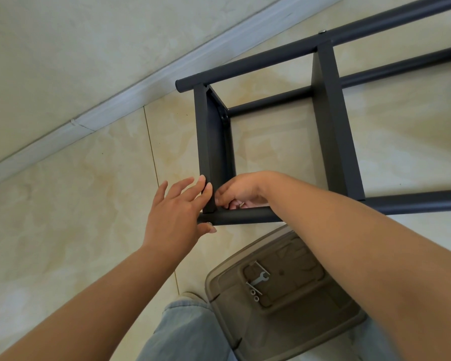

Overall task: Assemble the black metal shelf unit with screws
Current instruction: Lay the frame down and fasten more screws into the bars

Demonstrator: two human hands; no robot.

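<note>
The shelf unit [323,113] lies on its side on the floor [76,204], partly built: two flat panels already sit between the round tubes, and a screw head [322,32] shows on the far tube at 1 o'clock, so that joint looks done. The work now is at the near corner, at the centre of the view, where the left panel [211,142] meets the near tube [242,217].

The left hand [177,212] has its fingers spread and straight, fingertips pressing the panel's edge, thumb under the tube end. The right hand [238,192] reaches in behind the panel with its fingers curled at the joint — probably seating or turning a screw, though whatever it pinches is hidden.

My guess is the task is around halfway; this corner, and likely others out of sight to the right, are left.

At 5 o'clock a brown plastic stool [284,295] carries a small wrench [259,278], long screws and nuts — spare hardware waiting. The floor is glossy beige marbled tile; a pale skirting [115,102] runs diagonally across 10 o'clock beneath a tiled wall.
</note>
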